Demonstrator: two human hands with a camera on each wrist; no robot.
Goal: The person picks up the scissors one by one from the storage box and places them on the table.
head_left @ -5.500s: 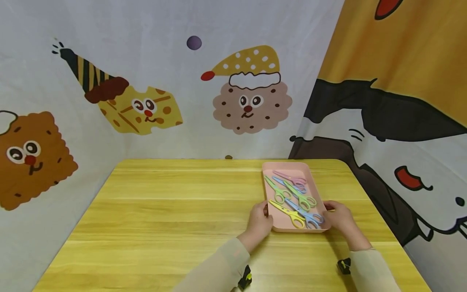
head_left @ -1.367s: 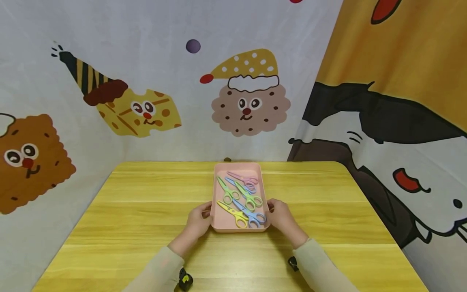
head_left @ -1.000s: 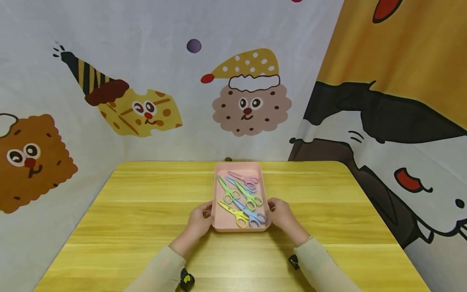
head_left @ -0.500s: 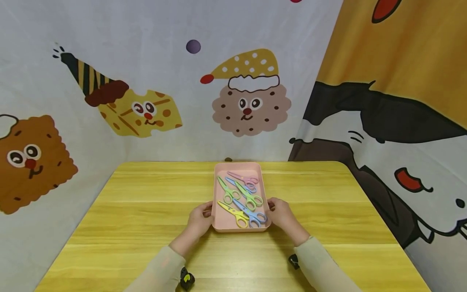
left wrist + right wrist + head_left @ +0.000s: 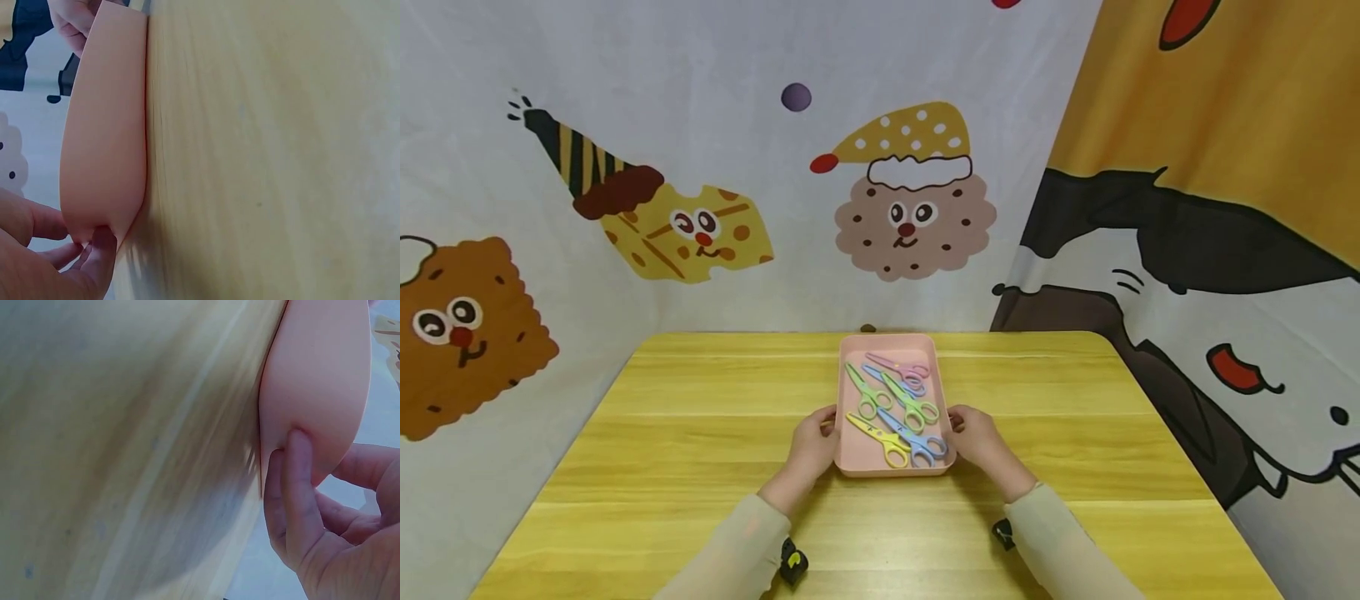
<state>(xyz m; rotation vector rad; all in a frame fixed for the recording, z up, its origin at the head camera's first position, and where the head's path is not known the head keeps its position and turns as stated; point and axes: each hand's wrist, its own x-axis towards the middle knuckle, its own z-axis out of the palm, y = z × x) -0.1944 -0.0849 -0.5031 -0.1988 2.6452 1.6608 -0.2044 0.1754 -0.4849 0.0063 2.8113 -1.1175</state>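
With fingers bent, our left hand (image 5: 812, 448) and right hand (image 5: 979, 437) grip opposite sides of the shallow pink rectangular tray (image 5: 859, 457) on the yellow wood-grained table (image 5: 700, 467); overlapping pastel scissors (image 5: 911, 404) crowd it, cartoon-printed white cloth (image 5: 715, 92) behind.

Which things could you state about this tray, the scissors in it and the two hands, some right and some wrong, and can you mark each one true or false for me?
1. The left hand and the right hand both touch the tray. True.
2. The pink scissors lie nearer the tray's far end than the yellow scissors. True.
3. The right hand grips the yellow scissors. False: it holds the tray's right side.
4. Two green scissors are in the tray. True.
5. The pink scissors lie outside the tray. False: they lie in it.
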